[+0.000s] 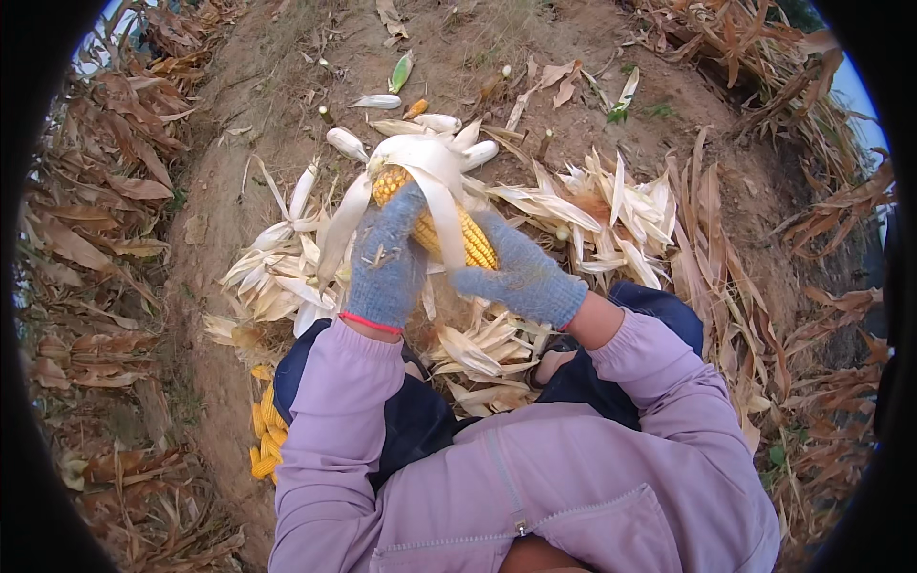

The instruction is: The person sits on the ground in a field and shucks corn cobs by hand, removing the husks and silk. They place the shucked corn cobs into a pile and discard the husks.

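Both my hands wear grey-blue knit gloves with a red cuff edge. A yellow ear of corn [473, 240] lies slanted between them, its kernels mostly bare. Pale husk leaves [423, 154] are peeled back at its upper left end, and one strip hangs across the kernels. My left hand [390, 251] grips the ear near that end, with the thumb on the kernels. At the lower right end my right hand [512, 268] has its fingers around the ear, partly hidden behind it. Bits of dry husk cling to the left glove.
Torn husks [279, 279] lie to the left, with another heap of husks [616, 215] to the right. Beyond my hands are unhusked ears [437, 123] on bare soil [458, 43]. Husked ears [269, 430] are piled by my left leg. Dry corn stalks [107, 215] line both sides.
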### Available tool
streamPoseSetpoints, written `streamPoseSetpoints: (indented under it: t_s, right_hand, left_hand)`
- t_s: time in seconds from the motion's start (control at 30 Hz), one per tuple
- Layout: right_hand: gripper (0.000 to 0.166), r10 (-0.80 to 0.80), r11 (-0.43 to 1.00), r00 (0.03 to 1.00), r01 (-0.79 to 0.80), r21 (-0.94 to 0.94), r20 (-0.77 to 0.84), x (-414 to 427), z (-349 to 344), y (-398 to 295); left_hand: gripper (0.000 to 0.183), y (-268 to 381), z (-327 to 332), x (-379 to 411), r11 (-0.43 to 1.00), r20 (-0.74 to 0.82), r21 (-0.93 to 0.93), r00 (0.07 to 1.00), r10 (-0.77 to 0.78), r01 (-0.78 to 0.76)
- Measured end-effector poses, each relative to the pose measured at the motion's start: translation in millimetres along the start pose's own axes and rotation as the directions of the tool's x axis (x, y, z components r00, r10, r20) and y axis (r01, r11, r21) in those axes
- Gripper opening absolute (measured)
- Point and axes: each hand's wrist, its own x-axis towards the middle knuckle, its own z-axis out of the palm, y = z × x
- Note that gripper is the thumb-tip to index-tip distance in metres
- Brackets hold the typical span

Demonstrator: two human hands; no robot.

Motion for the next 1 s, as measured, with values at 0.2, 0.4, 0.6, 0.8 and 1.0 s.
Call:
streamPoseSetpoints:
  t_s: [0.2,0.4,0.6,0.8,1.0]
  right_hand:
    - [0.061,-0.311,0.927,0.943,0.273,-0.256,-0.12,-1,11,9]
    - [0.047,-0.092,0.95,0.994,0.068,-0.305,-0.066,22,-20,25]
    - [0.07,-0.369,0.921,0.868,0.292,-0.259,-0.332,37,-28,28]
    - [0.067,-0.324,0.923,0.941,0.337,0.185,-0.097,16,-39,31]
    - [0.065,-0.429,0.876,0.893,0.448,0.177,-0.136,20,-30,17]
  left_hand:
    - [0.05,-2,-2,-5,0.989,-0.025,0.139,0.998,0.05,-0.046]
    - [0.051,5,-10,-1,1.0,0.079,-0.008,0.997,-0.019,0.02]
    - [0.073,-16,-32,-9,0.959,0.084,-0.086,0.961,-0.264,0.271]
    - [0.057,-27,-28,-16,0.949,0.095,-0.022,0.946,-0.311,0.314]
    - [0.041,-52,-48,-24,0.917,0.234,-0.015,0.893,-0.384,0.399]
